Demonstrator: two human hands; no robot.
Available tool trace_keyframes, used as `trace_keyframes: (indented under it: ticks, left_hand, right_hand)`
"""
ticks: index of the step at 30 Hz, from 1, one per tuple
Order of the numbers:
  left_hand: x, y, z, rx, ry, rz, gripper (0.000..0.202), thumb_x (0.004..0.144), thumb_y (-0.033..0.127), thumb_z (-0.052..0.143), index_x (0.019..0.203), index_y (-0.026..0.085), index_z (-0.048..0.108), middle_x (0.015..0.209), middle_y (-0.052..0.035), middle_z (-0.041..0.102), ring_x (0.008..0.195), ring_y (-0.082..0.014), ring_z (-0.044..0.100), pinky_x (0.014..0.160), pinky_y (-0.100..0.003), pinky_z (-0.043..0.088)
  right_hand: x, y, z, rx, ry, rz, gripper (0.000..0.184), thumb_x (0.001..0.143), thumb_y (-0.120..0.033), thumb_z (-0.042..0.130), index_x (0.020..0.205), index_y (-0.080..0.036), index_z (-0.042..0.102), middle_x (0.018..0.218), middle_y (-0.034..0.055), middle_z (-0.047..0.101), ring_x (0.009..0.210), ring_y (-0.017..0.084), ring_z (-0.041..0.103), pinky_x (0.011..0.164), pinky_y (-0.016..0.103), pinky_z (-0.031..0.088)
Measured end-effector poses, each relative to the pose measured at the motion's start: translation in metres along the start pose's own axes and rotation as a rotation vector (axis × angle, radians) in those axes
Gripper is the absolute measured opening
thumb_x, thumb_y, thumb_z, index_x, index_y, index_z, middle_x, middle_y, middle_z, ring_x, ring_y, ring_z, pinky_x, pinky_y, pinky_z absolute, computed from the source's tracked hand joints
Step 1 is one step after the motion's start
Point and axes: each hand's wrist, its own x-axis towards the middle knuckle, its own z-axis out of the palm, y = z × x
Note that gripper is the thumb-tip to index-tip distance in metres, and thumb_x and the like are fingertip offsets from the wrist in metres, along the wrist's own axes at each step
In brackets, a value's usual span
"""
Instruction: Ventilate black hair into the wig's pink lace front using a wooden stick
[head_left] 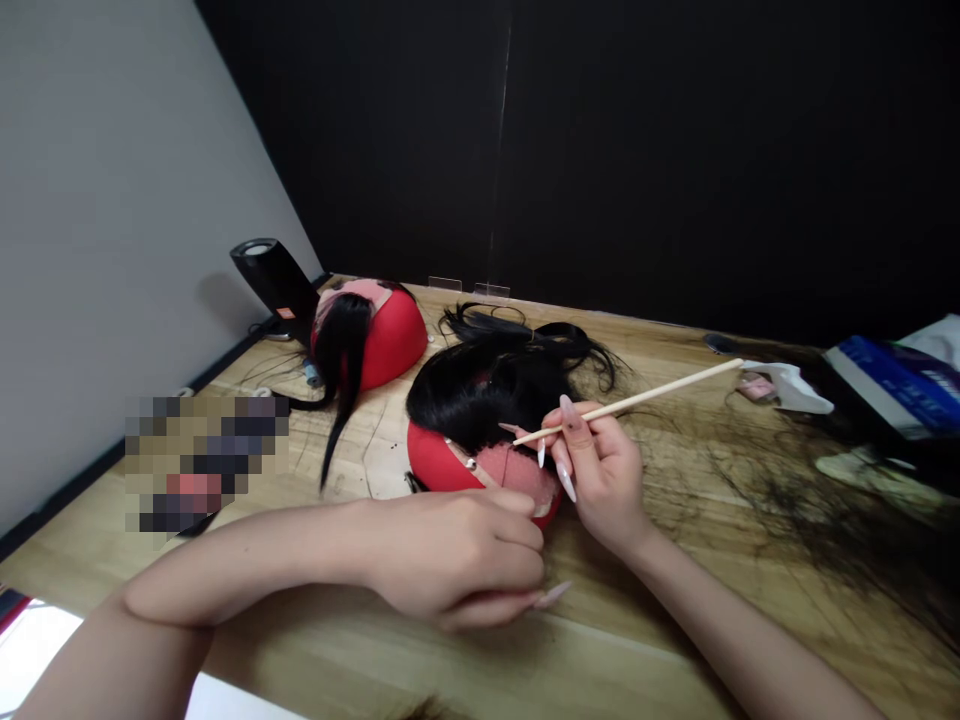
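A red dome-shaped wig block point(433, 457) rests on the table in front of me. On it sits a wig cap of pink mesh point(517, 468), with long black hair point(487, 390) lying over its far side. My right hand point(606, 478) pinches a thin wooden stick point(667, 393) between thumb and fingers. The stick's lower tip is just above the mesh, where a fine dark line runs down from it. My left hand point(465, 550) is closed at the near edge of the block, covering part of it; its fingertips are mostly hidden, as is whatever they grip.
Behind on the left stands another red wig block point(397, 335) with black hair, beside a black cylindrical speaker point(274, 280). Loose dark strands point(787, 510) spread over the table's right side, near a blue package point(892, 385) and white plastic point(799, 388). A dark wall closes the back.
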Motion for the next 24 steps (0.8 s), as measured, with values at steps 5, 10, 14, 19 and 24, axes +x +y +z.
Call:
trace_keyframes:
  ticks: [5,10,14,19,24]
  left_hand:
    - [0.0,-0.002,0.001,-0.037,0.005,0.003,0.033,0.097,0.015,0.044,0.067,0.015,0.057,0.067,-0.0034,0.057,0.062,-0.0136,0.041,0.073,-0.024,0.045]
    - [0.0,-0.001,0.003,-0.037,0.018,0.001,0.035,0.098,0.015,0.041,0.067,0.015,0.056,0.066,-0.0035,0.057,0.062,-0.0135,0.041,0.072,-0.024,0.045]
    - [0.001,-0.001,0.002,-0.025,0.022,0.005,0.034,0.098,0.015,0.042,0.066,0.016,0.055,0.066,-0.0033,0.058,0.062,-0.0134,0.041,0.072,-0.024,0.045]
    - [0.001,-0.001,0.002,-0.001,0.036,0.018,0.031,0.095,0.014,0.049,0.065,0.016,0.056,0.066,-0.0027,0.058,0.062,-0.0125,0.044,0.073,-0.022,0.045]
    - [0.002,0.0,0.002,0.04,0.002,0.011,0.028,0.093,0.014,0.055,0.065,0.016,0.055,0.066,-0.0021,0.058,0.061,-0.0122,0.045,0.074,-0.022,0.045]
  right_hand:
    - [-0.003,-0.001,0.003,0.014,0.035,-0.024,0.03,0.095,-0.044,0.054,0.084,-0.017,0.058,0.05,-0.0057,0.049,0.039,0.005,0.041,0.037,0.016,0.034]
    - [-0.007,-0.001,0.007,-0.002,0.094,-0.07,0.031,0.095,-0.045,0.054,0.082,-0.017,0.058,0.05,-0.0049,0.051,0.038,0.005,0.042,0.037,0.017,0.035]
    - [-0.009,0.001,0.008,-0.011,0.11,-0.09,0.029,0.096,-0.043,0.053,0.083,-0.017,0.058,0.05,-0.0056,0.05,0.038,0.005,0.042,0.038,0.017,0.037]
    - [-0.012,0.004,0.009,0.002,0.127,-0.094,0.027,0.097,-0.04,0.051,0.084,-0.017,0.057,0.049,-0.0064,0.049,0.037,0.005,0.043,0.037,0.016,0.038]
    - [-0.016,0.006,0.009,-0.063,0.135,-0.188,0.023,0.099,-0.035,0.048,0.085,-0.019,0.057,0.049,-0.006,0.051,0.037,0.006,0.047,0.039,0.018,0.04]
